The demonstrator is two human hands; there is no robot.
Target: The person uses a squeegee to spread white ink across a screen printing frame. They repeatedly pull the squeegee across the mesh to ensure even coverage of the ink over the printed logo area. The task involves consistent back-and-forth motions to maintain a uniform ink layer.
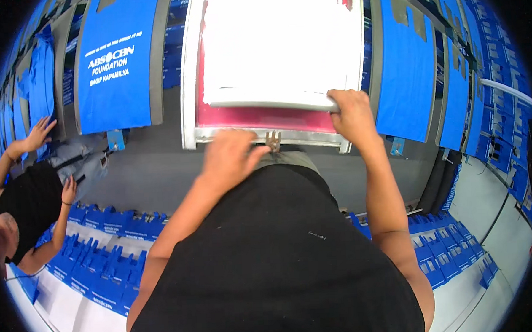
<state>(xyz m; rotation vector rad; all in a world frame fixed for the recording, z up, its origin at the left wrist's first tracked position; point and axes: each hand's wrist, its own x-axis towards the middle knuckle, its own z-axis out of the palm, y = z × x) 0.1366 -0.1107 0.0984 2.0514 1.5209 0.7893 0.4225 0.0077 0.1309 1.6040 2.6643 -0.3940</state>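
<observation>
A metal-edged printing screen (188, 74) lies ahead of me, thick white ink (275, 41) over much of its pink mesh. A long squeegee (275, 104) rests across the ink's near edge. My right hand (350, 118) grips the squeegee's right end. My left hand (230, 161) is smeared by motion at the screen's near bar, left of a metal hinge (273, 141), its thumb toward the hinge; whether it holds anything I cannot tell.
Blue printed fabric panels (404, 71) on boards flank the screen in a long row. Another person (24, 206) at left has both hands by a panel. Several rows of blue bag pieces (104, 268) lie behind and below me. A grey gap (385, 178) runs beside my body.
</observation>
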